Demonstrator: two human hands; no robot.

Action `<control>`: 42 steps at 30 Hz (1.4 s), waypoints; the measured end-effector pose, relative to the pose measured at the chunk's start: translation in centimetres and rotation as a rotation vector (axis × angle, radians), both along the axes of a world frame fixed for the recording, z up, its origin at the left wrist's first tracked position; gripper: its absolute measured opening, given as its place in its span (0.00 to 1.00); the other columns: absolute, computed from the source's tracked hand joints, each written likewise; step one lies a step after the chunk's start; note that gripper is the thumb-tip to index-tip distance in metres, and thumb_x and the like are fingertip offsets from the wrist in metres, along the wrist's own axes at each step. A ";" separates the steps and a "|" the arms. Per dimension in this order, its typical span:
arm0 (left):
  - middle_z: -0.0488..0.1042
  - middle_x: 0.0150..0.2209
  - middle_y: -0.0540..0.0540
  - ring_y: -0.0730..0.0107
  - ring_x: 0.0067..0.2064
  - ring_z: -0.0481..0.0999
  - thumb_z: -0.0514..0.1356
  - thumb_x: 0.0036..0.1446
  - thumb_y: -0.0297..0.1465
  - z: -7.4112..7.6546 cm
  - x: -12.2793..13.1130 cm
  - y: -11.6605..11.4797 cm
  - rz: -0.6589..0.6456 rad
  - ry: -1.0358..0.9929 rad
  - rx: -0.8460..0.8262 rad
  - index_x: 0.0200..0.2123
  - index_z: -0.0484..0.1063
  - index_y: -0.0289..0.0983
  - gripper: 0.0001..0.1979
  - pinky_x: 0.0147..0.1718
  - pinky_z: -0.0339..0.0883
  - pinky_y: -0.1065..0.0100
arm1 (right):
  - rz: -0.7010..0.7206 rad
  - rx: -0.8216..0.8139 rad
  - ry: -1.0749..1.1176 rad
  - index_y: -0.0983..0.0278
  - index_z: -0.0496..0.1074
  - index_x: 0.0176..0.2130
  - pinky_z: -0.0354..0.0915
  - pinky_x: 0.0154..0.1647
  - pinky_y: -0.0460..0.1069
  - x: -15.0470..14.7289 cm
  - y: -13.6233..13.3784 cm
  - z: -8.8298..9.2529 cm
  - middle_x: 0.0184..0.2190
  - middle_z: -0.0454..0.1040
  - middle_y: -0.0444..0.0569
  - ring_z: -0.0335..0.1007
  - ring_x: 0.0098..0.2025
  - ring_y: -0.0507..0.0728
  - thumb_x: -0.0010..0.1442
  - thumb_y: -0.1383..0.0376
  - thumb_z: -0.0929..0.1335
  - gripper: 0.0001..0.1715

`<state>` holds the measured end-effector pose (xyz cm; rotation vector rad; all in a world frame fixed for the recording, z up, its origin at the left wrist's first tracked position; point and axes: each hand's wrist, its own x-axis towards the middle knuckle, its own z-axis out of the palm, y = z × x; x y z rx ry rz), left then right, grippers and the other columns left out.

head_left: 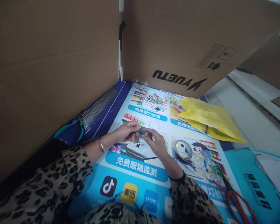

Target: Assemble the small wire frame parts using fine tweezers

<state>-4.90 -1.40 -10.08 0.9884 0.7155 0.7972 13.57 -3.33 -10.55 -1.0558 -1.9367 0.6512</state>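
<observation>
Above the printed sheet, my left hand [128, 130] and my right hand [156, 142] are close together, with fingertips pinched. Between them is a small bluish, partly shiny piece [142, 131]; its kind is too small to make out. The fingers of both hands close on it and cover part of it. Thin wire-like lines seem to run near the fingertips. Below the hands the poster sheet [136, 183] shows printed pictures and lettering. To the right of my right hand lies a clear round spool [184, 150] with coloured wire around it.
Cardboard walls [168, 40] rise behind and at left. Teal-handled pliers [71, 128] and a bundle of thin metal wires [99, 109] lie left. At right are a yellow bag [210, 118], red-handled scissors [239, 202] and a teal bag [249, 168]. Wire tangles [157, 99] sit at the back.
</observation>
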 end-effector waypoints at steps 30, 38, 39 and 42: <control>0.69 0.20 0.52 0.82 0.14 0.64 0.59 0.51 0.40 0.2 0.0 -0.1 -0.099 0.001 -0.031 0.27 0.63 0.34 0.14 0.11 0.55 0.78 | -0.098 0.254 -0.106 0.60 0.68 0.45 0.64 0.36 0.51 0.1 0.4 -0.5 0.32 0.71 0.47 0.65 0.35 0.54 0.56 0.62 0.66 0.16; 0.70 0.23 0.50 0.82 0.14 0.64 0.59 0.51 0.39 0.4 -0.2 -0.4 -0.208 0.011 -0.037 0.29 0.65 0.33 0.14 0.11 0.55 0.78 | -0.032 0.227 -0.067 0.62 0.70 0.36 0.64 0.35 0.51 0.0 0.5 -0.7 0.29 0.70 0.47 0.64 0.33 0.54 0.56 0.64 0.65 0.07; 0.70 0.23 0.50 0.82 0.14 0.64 0.59 0.51 0.39 0.4 -0.2 -0.3 -0.201 0.004 -0.031 0.29 0.65 0.33 0.13 0.11 0.55 0.78 | -0.030 0.209 -0.060 0.63 0.70 0.34 0.63 0.35 0.50 0.0 0.5 -0.6 0.28 0.70 0.47 0.64 0.32 0.54 0.56 0.64 0.65 0.06; 0.70 0.22 0.50 0.82 0.15 0.65 0.59 0.52 0.38 0.2 0.0 -0.2 -0.142 -0.015 -0.015 0.28 0.64 0.32 0.13 0.12 0.56 0.78 | -0.068 0.089 -0.030 0.63 0.69 0.31 0.62 0.31 0.48 0.1 0.4 -0.2 0.25 0.67 0.45 0.63 0.29 0.52 0.57 0.62 0.64 0.07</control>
